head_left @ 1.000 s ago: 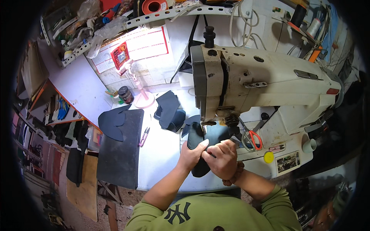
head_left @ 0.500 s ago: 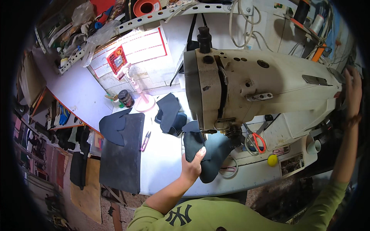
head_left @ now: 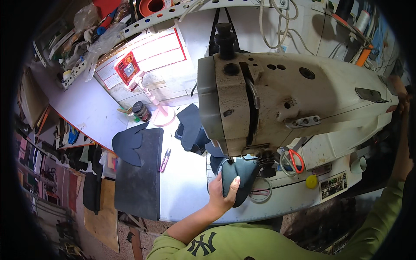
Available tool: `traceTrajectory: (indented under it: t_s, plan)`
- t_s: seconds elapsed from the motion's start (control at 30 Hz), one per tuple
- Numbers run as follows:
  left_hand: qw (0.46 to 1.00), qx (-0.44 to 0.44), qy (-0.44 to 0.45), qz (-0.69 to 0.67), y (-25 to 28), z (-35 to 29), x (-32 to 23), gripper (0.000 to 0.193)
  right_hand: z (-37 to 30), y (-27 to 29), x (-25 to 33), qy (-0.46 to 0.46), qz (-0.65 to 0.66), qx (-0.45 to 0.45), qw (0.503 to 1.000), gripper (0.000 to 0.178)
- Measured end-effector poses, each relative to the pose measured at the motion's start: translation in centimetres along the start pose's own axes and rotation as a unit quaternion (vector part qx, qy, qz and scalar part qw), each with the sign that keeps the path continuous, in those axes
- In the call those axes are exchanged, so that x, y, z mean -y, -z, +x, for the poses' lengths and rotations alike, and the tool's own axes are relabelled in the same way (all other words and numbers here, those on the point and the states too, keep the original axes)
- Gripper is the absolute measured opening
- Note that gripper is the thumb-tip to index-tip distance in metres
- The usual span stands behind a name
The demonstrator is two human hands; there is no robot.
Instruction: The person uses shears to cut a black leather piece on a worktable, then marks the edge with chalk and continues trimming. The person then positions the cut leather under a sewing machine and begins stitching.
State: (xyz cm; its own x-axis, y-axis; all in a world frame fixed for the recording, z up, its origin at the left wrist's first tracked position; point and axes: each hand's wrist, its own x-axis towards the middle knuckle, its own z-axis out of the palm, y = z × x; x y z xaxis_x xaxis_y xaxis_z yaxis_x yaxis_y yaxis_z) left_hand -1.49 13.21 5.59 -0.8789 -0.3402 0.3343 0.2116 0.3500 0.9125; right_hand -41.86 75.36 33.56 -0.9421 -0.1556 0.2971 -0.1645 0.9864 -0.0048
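My left hand [head_left: 222,196] grips a folded dark green-black piece [head_left: 246,175], like a shoe upper, with the thumb on top and the fingers underneath. Its upper edge lies under the needle end of a large worn cream sewing machine [head_left: 268,102]; the machine head hides the exact stitching spot. At the far right, in shadow, my right hand [head_left: 403,93] is curled at the machine's handwheel end; the wheel itself is mostly hidden. More dark cut pieces [head_left: 189,125] lie stacked left of the machine head.
A black board [head_left: 138,182] bears another dark cut piece [head_left: 129,142], with pink thread snips [head_left: 165,160] beside it. Behind stands a pink phone stand [head_left: 162,115]. Red-handled scissors [head_left: 296,161], a yellow round thing [head_left: 311,182] and a pale cup [head_left: 358,165] sit right of the needle.
My left hand has turned the dark piece and shifted it slightly right and down, folding it under the needle end. My right hand has moved lower around the handwheel end. The view has shifted slightly.
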Motion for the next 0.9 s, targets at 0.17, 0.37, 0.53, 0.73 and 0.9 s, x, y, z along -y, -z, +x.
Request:
traceTrajectory:
  t_s: [0.17,0.37,0.53,0.73,0.9]
  plan:
    - [0.988,-0.041,0.076,-0.127,-0.3,0.0,-0.6,0.014,-2.3,-0.1,1.0,0.03,0.054,-0.061,0.996,0.035]
    - [0.991,-0.03,0.035,-0.126,-0.1,0.3,-0.7,0.015,-3.8,-0.7,0.0,0.044,0.083,-0.113,0.989,0.037]
    - [0.991,-0.044,0.055,-0.118,-0.2,0.3,-0.8,0.017,-5.0,-2.3,-2.2,0.036,0.084,-0.169,0.981,0.039]
    - [0.976,-0.045,0.104,-0.187,-0.3,0.4,-1.0,0.019,-7.6,-5.8,-3.0,-0.047,0.068,-0.31,0.947,0.04]
    - [0.977,-0.046,0.097,-0.183,-0.2,0.2,-1.1,0.02,-9.7,-6.6,0.4,-0.054,0.151,-0.347,0.924,0.04]
